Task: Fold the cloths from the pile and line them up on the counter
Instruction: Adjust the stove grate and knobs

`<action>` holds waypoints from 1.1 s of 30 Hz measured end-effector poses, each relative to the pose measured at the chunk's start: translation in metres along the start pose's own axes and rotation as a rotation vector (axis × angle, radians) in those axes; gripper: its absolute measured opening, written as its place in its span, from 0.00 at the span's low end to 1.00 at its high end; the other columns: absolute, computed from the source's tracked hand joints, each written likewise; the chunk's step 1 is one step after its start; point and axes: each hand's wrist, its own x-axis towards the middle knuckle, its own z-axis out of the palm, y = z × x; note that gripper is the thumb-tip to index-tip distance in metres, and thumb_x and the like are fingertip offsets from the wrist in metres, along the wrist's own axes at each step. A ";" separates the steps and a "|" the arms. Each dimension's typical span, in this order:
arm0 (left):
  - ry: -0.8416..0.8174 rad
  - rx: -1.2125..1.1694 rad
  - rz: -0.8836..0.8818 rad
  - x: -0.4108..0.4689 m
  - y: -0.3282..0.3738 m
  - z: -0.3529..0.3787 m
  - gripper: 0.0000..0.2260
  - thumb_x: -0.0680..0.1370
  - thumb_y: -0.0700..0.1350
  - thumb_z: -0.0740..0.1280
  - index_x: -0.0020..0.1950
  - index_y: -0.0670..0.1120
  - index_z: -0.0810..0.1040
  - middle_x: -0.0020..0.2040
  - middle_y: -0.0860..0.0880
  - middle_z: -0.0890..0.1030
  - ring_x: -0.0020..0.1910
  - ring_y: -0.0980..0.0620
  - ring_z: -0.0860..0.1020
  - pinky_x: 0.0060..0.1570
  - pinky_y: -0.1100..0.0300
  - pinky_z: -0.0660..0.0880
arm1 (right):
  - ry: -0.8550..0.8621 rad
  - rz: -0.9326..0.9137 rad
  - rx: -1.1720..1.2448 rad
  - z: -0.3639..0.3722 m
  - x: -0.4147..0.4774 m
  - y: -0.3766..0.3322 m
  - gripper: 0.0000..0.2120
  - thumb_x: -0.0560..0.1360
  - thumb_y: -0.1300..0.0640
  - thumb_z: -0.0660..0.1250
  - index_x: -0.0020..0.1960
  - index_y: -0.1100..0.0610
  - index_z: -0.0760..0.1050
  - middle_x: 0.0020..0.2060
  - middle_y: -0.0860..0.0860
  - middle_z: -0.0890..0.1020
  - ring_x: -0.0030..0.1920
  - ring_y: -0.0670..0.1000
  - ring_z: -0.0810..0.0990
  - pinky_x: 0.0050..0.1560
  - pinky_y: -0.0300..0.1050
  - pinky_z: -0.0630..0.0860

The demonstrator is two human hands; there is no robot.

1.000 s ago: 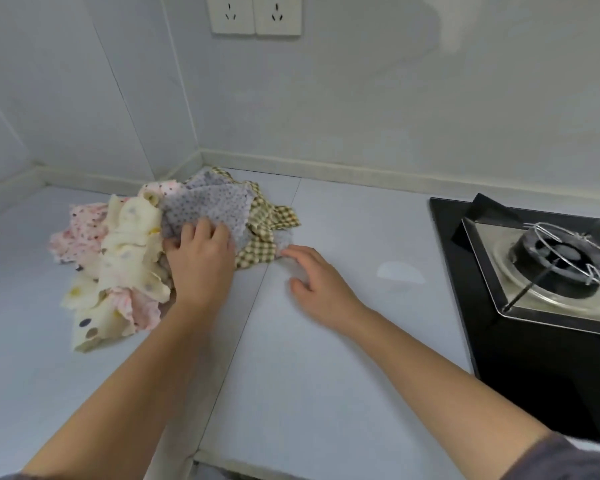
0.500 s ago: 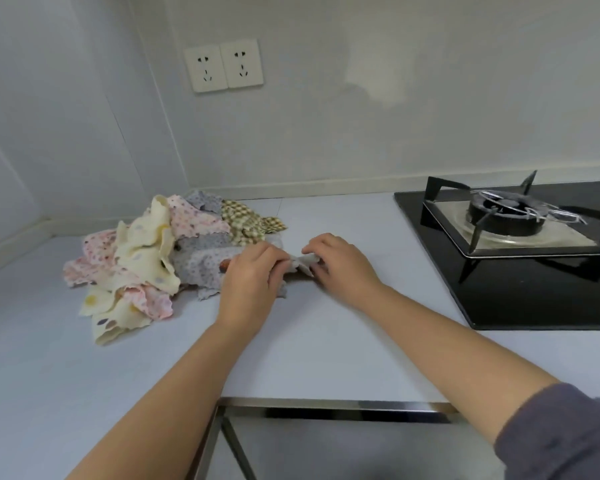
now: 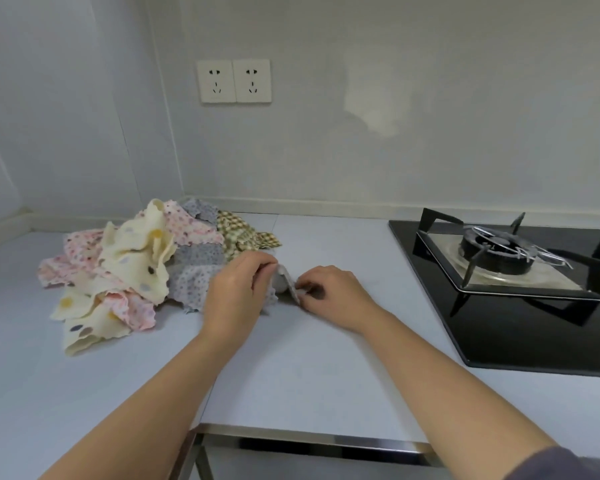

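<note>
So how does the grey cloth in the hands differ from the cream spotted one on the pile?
The grey cloth has a small, dense print; the cream cloth carries big, sparse dots in several colours. The left hand and right hand both pinch the grey cloth at its edge by the bare counter; the cream cloth lies untouched, crumpled further left. Both are unfolded, with wavy-cut edges.

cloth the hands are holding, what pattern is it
The held cloth is grey with small dark specks; head view.
</note>
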 end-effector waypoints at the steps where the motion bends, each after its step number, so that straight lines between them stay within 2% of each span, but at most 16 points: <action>1: -0.003 -0.018 -0.017 0.001 -0.001 0.000 0.03 0.76 0.39 0.69 0.47 0.41 0.81 0.42 0.50 0.82 0.39 0.59 0.75 0.40 0.69 0.69 | 0.009 0.019 -0.018 0.000 0.000 0.001 0.07 0.75 0.53 0.65 0.51 0.50 0.80 0.49 0.46 0.81 0.52 0.49 0.76 0.56 0.48 0.70; 3: -0.036 -0.017 -0.016 0.003 -0.004 -0.002 0.02 0.75 0.38 0.70 0.46 0.41 0.82 0.41 0.50 0.83 0.37 0.58 0.77 0.40 0.70 0.70 | 0.099 0.090 -0.011 -0.003 -0.001 0.004 0.05 0.77 0.56 0.63 0.48 0.53 0.79 0.46 0.48 0.81 0.49 0.50 0.76 0.53 0.47 0.71; 5: -0.097 0.022 0.037 0.005 -0.009 -0.004 0.03 0.73 0.36 0.71 0.46 0.41 0.82 0.40 0.48 0.83 0.37 0.53 0.79 0.39 0.68 0.72 | 0.253 0.194 0.204 -0.008 -0.006 0.008 0.04 0.78 0.59 0.62 0.46 0.55 0.76 0.40 0.50 0.80 0.43 0.51 0.76 0.46 0.45 0.71; 8: -0.231 0.203 0.099 0.010 -0.015 -0.002 0.13 0.66 0.26 0.72 0.45 0.39 0.81 0.39 0.44 0.80 0.37 0.44 0.79 0.31 0.55 0.75 | 0.396 0.290 0.457 -0.018 -0.013 0.013 0.06 0.76 0.64 0.62 0.44 0.56 0.73 0.37 0.47 0.79 0.40 0.48 0.76 0.40 0.35 0.70; 10: -0.273 0.367 0.073 0.013 -0.013 -0.001 0.15 0.59 0.24 0.72 0.40 0.39 0.80 0.37 0.44 0.77 0.36 0.43 0.76 0.25 0.56 0.69 | 0.423 0.279 0.464 -0.023 -0.014 0.013 0.10 0.73 0.69 0.61 0.42 0.54 0.72 0.36 0.47 0.77 0.37 0.47 0.74 0.37 0.32 0.68; 12: -0.268 0.439 -0.012 0.014 -0.007 -0.004 0.10 0.59 0.27 0.72 0.33 0.39 0.77 0.34 0.44 0.74 0.33 0.43 0.74 0.27 0.58 0.62 | 0.453 0.244 0.471 -0.026 -0.011 0.012 0.15 0.71 0.72 0.60 0.40 0.52 0.72 0.37 0.47 0.77 0.38 0.47 0.74 0.39 0.33 0.69; 16: -0.179 0.253 -0.415 0.013 0.001 -0.009 0.07 0.74 0.36 0.62 0.36 0.43 0.69 0.33 0.46 0.72 0.31 0.47 0.69 0.28 0.57 0.59 | 0.495 0.220 0.431 -0.027 -0.009 0.013 0.18 0.69 0.75 0.60 0.40 0.52 0.76 0.43 0.47 0.76 0.43 0.41 0.75 0.44 0.27 0.69; 18: -0.203 0.122 -0.566 0.017 0.003 -0.013 0.07 0.76 0.36 0.58 0.39 0.45 0.68 0.32 0.46 0.71 0.30 0.49 0.68 0.28 0.57 0.59 | 0.507 0.289 0.477 -0.028 -0.007 0.016 0.18 0.71 0.73 0.59 0.37 0.50 0.75 0.43 0.48 0.77 0.44 0.45 0.76 0.46 0.29 0.70; 20: -0.192 0.043 -0.607 0.020 0.009 -0.015 0.07 0.77 0.34 0.57 0.43 0.44 0.70 0.34 0.46 0.72 0.31 0.50 0.68 0.28 0.57 0.61 | 0.526 0.345 0.664 -0.030 -0.004 0.017 0.18 0.73 0.72 0.56 0.37 0.51 0.73 0.42 0.50 0.80 0.46 0.51 0.78 0.51 0.42 0.75; 22: -0.158 -0.076 -0.614 0.024 0.016 -0.016 0.08 0.78 0.34 0.55 0.47 0.44 0.71 0.35 0.46 0.72 0.30 0.52 0.67 0.27 0.61 0.62 | 0.543 0.386 0.872 -0.032 -0.003 0.015 0.17 0.75 0.72 0.52 0.39 0.54 0.70 0.43 0.55 0.81 0.46 0.55 0.78 0.49 0.50 0.76; 24: -0.132 -0.236 -0.639 0.025 0.022 -0.014 0.09 0.79 0.34 0.55 0.49 0.44 0.72 0.37 0.47 0.71 0.32 0.52 0.66 0.24 0.68 0.63 | 0.552 0.419 0.978 -0.035 -0.005 0.013 0.15 0.77 0.71 0.52 0.40 0.54 0.69 0.40 0.54 0.76 0.41 0.53 0.74 0.40 0.46 0.72; 27: -0.083 -0.314 -0.689 0.028 0.024 -0.015 0.07 0.80 0.39 0.58 0.43 0.44 0.71 0.33 0.48 0.69 0.32 0.51 0.66 0.27 0.62 0.62 | 0.558 0.494 1.099 -0.041 -0.007 0.011 0.11 0.79 0.62 0.58 0.42 0.51 0.72 0.38 0.49 0.76 0.37 0.47 0.74 0.34 0.38 0.70; 28: -0.066 -0.350 -0.728 0.029 0.023 -0.016 0.09 0.80 0.41 0.59 0.40 0.44 0.69 0.32 0.47 0.66 0.31 0.51 0.64 0.26 0.61 0.62 | 0.545 0.521 1.194 -0.043 -0.007 0.011 0.08 0.79 0.60 0.61 0.43 0.52 0.74 0.39 0.49 0.79 0.39 0.47 0.77 0.36 0.40 0.74; 30: -0.039 -0.622 -0.887 0.035 0.027 -0.023 0.12 0.80 0.43 0.61 0.38 0.44 0.67 0.32 0.45 0.64 0.31 0.49 0.63 0.24 0.61 0.69 | 0.469 0.547 1.412 -0.053 -0.007 0.013 0.04 0.78 0.59 0.64 0.48 0.58 0.77 0.44 0.55 0.82 0.46 0.52 0.81 0.48 0.46 0.79; 32: -0.048 -0.922 -1.010 0.043 0.033 -0.031 0.11 0.81 0.44 0.62 0.39 0.42 0.72 0.33 0.44 0.70 0.30 0.48 0.69 0.29 0.58 0.76 | 0.359 0.507 1.606 -0.066 -0.010 0.014 0.09 0.77 0.59 0.65 0.54 0.61 0.77 0.49 0.57 0.82 0.52 0.55 0.81 0.57 0.49 0.77; 33: -0.078 -0.973 -1.020 0.047 0.038 -0.034 0.11 0.81 0.45 0.62 0.41 0.42 0.74 0.35 0.43 0.76 0.31 0.47 0.73 0.32 0.56 0.76 | 0.309 0.468 1.664 -0.073 -0.013 0.016 0.09 0.76 0.58 0.65 0.53 0.61 0.77 0.48 0.57 0.82 0.51 0.54 0.81 0.58 0.49 0.76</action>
